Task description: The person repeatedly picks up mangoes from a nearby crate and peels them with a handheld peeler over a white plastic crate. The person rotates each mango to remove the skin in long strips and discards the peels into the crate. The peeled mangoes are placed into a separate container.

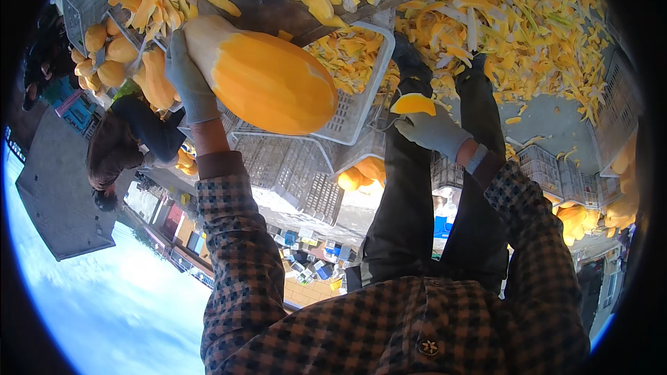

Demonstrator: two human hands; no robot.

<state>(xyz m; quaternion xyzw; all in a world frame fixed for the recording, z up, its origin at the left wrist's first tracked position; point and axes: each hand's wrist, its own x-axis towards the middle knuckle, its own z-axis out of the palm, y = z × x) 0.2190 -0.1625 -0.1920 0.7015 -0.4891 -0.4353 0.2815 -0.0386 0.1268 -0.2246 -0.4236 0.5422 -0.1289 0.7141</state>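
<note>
My gloved left hand [190, 78] grips the pale, unpeeled end of a large butternut-type squash [273, 80]. Most of that squash shows bare orange flesh with long, flat peeling facets. It is tilted, above a plastic crate [378, 75] holding peelings. To the right, apart from the squash, my gloved right hand [435, 127] is closed in front of my trouser leg. An orange piece [414, 104] shows at its fingers, and a thin curved wire-like line shows beside them. Whether the hand also holds a peeling tool is hidden.
Squash peelings [526, 26] cover the ground around my feet. More lie on a dark board [271, 0]. Stacked plastic crates [292, 166] stand nearby, and unpeeled squashes [112, 57] fill a crate at left. Another person [117, 135] bends over at the left.
</note>
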